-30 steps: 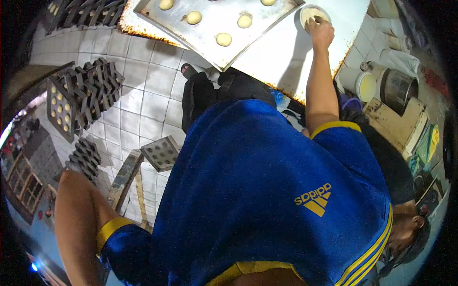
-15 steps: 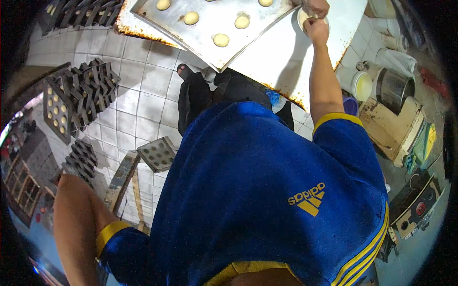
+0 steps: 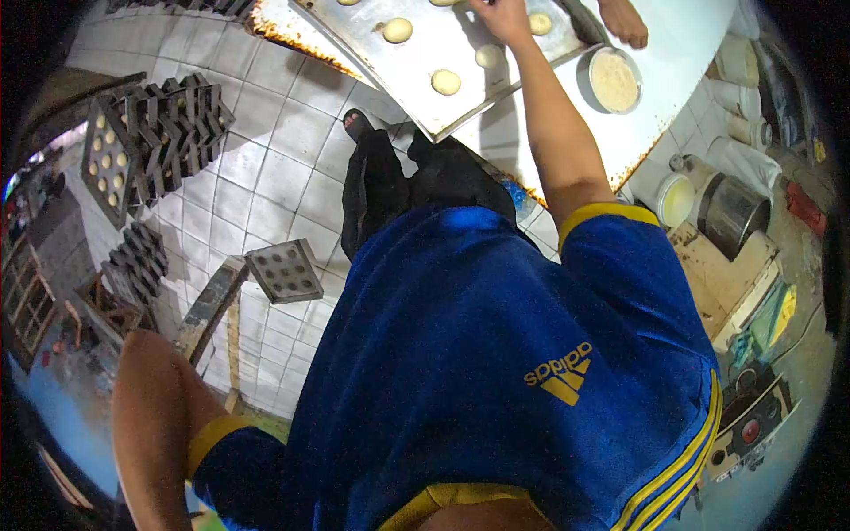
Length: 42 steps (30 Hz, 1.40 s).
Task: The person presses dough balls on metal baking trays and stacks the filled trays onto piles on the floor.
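My right hand is over the metal tray at the top, its fingers closed together beside a pale dough ball. Whatever is between the fingertips is hidden. More round dough balls lie spaced out on the tray, one near its front corner and another to the left. Right of the tray stands a round bowl with a pale, crumbly-looking content. My left arm is bent at the left side, and the left hand is out of view.
Another person's hand rests on the white, rust-edged table behind the bowl. Stacked trays and a small tray are at left, near a wooden beam. Buckets and a metal pot stand at right.
My right hand has left the bowl and moved left over the tray. The other person's hand, over the bowl half a second ago, is now on the table beyond it. The view has shifted.
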Tool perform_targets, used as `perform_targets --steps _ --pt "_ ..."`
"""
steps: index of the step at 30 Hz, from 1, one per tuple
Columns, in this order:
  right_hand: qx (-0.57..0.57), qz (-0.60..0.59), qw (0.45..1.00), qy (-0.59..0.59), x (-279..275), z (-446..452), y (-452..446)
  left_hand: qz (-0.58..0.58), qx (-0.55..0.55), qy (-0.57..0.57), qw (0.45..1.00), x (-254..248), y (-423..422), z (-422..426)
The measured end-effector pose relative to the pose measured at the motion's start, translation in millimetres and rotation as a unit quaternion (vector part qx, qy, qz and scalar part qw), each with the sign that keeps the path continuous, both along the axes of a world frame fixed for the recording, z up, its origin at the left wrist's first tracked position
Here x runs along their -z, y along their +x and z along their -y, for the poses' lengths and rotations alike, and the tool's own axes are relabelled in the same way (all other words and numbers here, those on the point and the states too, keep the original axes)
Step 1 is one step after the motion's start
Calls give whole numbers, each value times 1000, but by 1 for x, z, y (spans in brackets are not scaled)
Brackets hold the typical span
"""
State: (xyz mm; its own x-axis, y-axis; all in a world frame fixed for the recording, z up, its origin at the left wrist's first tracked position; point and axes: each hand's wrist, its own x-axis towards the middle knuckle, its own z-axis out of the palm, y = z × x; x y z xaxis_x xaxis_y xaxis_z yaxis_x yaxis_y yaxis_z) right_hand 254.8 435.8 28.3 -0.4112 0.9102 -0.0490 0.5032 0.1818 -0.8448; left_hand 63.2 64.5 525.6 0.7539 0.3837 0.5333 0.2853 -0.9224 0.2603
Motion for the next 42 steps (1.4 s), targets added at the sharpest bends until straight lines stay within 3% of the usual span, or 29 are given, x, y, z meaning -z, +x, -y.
perform_targets --steps 5,7,10,13,15,18,20,21,22,25,26,28,33,35,36,39,41,42 --pt "-54 47 986 150 20 -17 -43 -13 -44 -140 989 104 0 4" --pt "-86 131 952 262 23 -15 -48 -19 -64 -178 982 149 -2 12" --pt "-119 191 929 292 28 -7 -45 -34 -93 -221 970 218 -15 46" --pt "-111 248 914 301 -16 35 -47 -47 -111 -262 958 284 -37 101" --pt "-113 263 920 268 -4 35 -36 -63 -122 -286 949 321 -67 145" --pt "-85 144 961 218 0 17 -5 -88 -140 -315 935 367 -114 203" --pt "109 105 972 181 -1 7 38 -99 -153 -327 927 391 -138 225" --pt "145 157 928 304 -9 -3 68 -105 -161 -331 924 406 -148 233" --pt "211 76 947 231 -3 -10 104 -107 -170 -334 921 417 -155 239" --pt "317 243 895 197 10 -10 193 -115 -187 -341 914 449 -176 249" --pt "319 244 895 197 6 -5 204 -118 -192 -343 912 462 -184 254" --pt "228 441 859 122 2 1 223 -123 -205 -348 907 486 -198 263" --pt "203 440 867 118 23 -4 239 -145 -245 -379 880 583 -250 325" --pt "206 442 864 123 18 -5 239 -150 -259 -396 868 591 -241 312" --pt "241 420 870 96 16 -5 239 -138 -226 -372 890 579 -244 318" --pt "284 332 898 52 15 -8 240 -88 -110 -297 945 321 -115 122" --pt "289 267 919 34 14 -8 230 -51 -53 -262 962 199 -63 41" --pt "248 167 954 23 16 -7 219 -36 -29 -248 968 155 -45 16"
